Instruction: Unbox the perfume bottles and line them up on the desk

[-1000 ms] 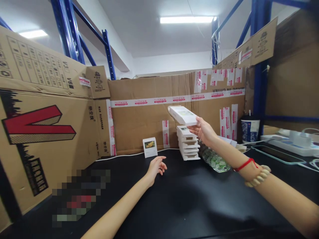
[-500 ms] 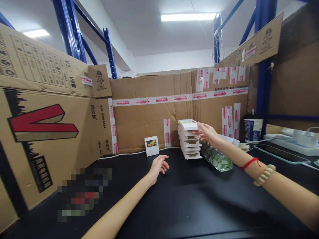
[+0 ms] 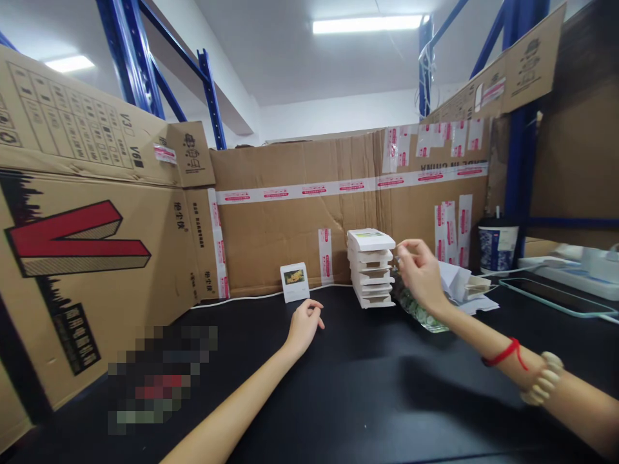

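Observation:
A stack of small white boxes stands toward the back of the black table. The top box has a picture on its upper face. Just right of the stack, my right hand is raised with its fingers curled in, nothing visible in them, apart from the boxes. My left hand rests low over the table, empty, fingers loosely bent with a gap at the thumb. Beyond it a white box with a yellow-flower picture stands upright near the cardboard wall. A clear plastic thing with green in it lies partly behind my right hand.
Folded white papers, a phone, a patterned cup and a white power strip occupy the right side. Cardboard walls enclose the back and left. A white cable runs along the back. A pixelated patch covers the left front.
My right hand lowered a white box onto the stack, let go of it and drew back to the right, its fingers curling. My left hand stayed nearly in place, fingers bending slightly more.

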`<control>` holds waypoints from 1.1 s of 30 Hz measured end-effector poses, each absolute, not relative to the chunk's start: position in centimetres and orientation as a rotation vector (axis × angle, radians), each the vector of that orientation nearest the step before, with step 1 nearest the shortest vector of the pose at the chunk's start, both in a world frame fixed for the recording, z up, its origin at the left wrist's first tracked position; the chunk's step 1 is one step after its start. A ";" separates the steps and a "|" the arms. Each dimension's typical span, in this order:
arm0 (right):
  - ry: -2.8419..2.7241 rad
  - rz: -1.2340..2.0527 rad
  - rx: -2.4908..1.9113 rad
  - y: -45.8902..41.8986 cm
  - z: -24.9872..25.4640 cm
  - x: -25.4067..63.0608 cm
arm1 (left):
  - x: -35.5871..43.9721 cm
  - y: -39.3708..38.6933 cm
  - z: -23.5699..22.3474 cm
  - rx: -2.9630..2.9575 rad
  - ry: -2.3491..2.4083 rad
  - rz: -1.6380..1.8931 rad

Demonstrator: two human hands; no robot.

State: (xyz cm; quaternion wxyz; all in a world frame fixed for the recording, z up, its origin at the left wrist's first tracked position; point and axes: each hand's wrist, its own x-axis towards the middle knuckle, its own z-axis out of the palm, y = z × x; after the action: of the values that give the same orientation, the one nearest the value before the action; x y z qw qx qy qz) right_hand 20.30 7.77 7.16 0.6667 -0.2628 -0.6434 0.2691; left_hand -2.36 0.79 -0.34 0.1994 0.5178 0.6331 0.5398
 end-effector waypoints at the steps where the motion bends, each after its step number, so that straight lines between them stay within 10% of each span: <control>1: -1.582 0.588 -0.601 7.3 6.4 20.0 | -2.5 0.7 -0.3 1.512 1.863 1.491; 9: -2.746 0.216 -0.562 4.1 1.4 16.5 | -2.5 0.5 -0.1 1.666 2.119 1.314; 33: -2.735 0.392 -0.488 3.2 0.7 16.8 | -6.6 3.2 -0.8 1.268 2.625 1.309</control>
State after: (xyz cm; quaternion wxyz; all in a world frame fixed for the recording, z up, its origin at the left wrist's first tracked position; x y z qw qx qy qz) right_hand 16.82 3.22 0.70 0.1669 -0.1715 -0.9611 0.1378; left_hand -6.59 3.19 -0.79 -0.0268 0.3967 0.8211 0.4096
